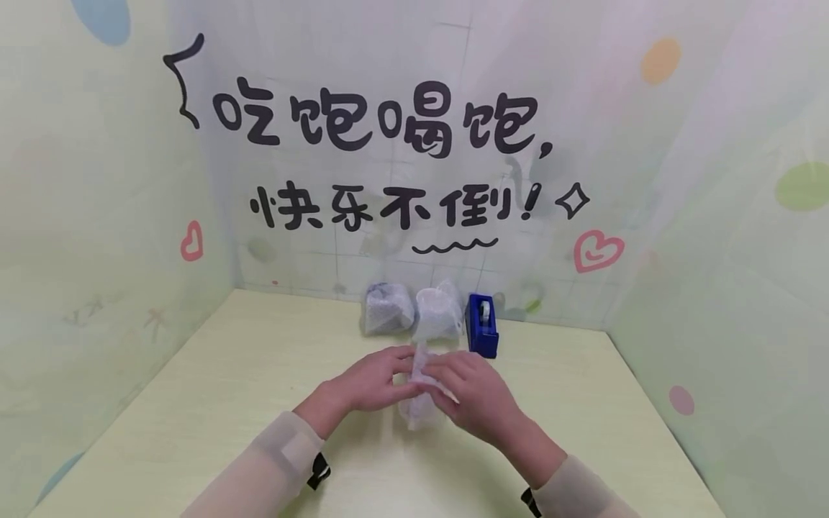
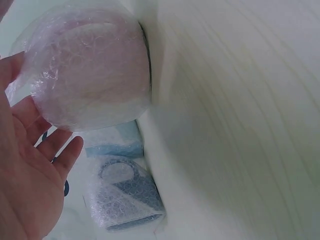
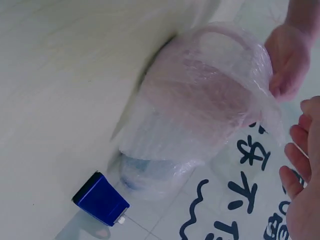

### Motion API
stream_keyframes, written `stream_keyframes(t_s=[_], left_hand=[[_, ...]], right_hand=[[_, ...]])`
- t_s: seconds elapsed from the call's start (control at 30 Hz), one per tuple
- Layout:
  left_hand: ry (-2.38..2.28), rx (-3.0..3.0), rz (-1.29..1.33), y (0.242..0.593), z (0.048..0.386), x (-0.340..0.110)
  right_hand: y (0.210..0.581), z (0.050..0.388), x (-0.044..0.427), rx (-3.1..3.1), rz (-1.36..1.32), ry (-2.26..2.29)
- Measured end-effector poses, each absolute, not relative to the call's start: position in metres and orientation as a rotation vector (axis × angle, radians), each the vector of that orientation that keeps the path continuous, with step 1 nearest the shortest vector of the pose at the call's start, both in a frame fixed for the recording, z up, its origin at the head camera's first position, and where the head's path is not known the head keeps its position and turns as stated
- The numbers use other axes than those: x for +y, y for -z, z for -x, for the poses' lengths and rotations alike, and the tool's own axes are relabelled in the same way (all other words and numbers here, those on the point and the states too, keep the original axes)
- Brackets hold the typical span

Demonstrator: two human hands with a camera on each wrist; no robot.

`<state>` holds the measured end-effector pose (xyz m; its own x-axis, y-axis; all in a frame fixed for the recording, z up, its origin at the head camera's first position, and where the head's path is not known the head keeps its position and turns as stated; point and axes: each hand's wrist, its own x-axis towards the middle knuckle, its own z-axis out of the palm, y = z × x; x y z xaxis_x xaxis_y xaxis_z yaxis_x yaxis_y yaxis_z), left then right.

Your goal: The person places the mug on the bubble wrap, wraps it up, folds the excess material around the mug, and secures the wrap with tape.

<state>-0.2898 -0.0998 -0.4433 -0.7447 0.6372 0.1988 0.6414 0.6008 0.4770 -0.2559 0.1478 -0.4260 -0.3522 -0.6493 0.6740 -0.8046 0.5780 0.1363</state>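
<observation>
A rounded pink object wrapped in bubble wrap [image 2: 95, 70] stands on the table between both hands; the wrap blurs its exact kind. My left hand [image 1: 369, 381] holds the wrap at the top, its thumb and index finger on either side of the film and the other fingers loosely bent. The right hand [image 1: 479, 396] is over the other side of the package, its fingers relaxed. In the right wrist view, those right fingers [image 3: 299, 160] are slightly apart from the loose wrap edge. Part of the package is hidden under the hands in the head view.
Behind the package stand two more bubble-wrapped items, one greyish [image 1: 388, 309] and one whitish [image 1: 438, 311]. To their right is a blue tape dispenser [image 1: 482, 327] with a roll in it. Printed fabric walls [image 1: 414, 266] enclose the table [image 1: 214, 410] at the back and sides.
</observation>
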Motion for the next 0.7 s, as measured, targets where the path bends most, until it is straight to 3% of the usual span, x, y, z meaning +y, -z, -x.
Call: stream_keyframes(t_s=[0.23, 0.7], left_hand=[[0.821, -2.824, 1.118, 0.441, 0.289, -0.098], [0.91, -2.809, 1.13, 0.44, 0.29, -0.101]], right_hand=[[0.443, 0.247, 0.154, -2.149, -1.187, 0.065], [0.435, 0.254, 0.151, -2.552, -1.142, -0.305]])
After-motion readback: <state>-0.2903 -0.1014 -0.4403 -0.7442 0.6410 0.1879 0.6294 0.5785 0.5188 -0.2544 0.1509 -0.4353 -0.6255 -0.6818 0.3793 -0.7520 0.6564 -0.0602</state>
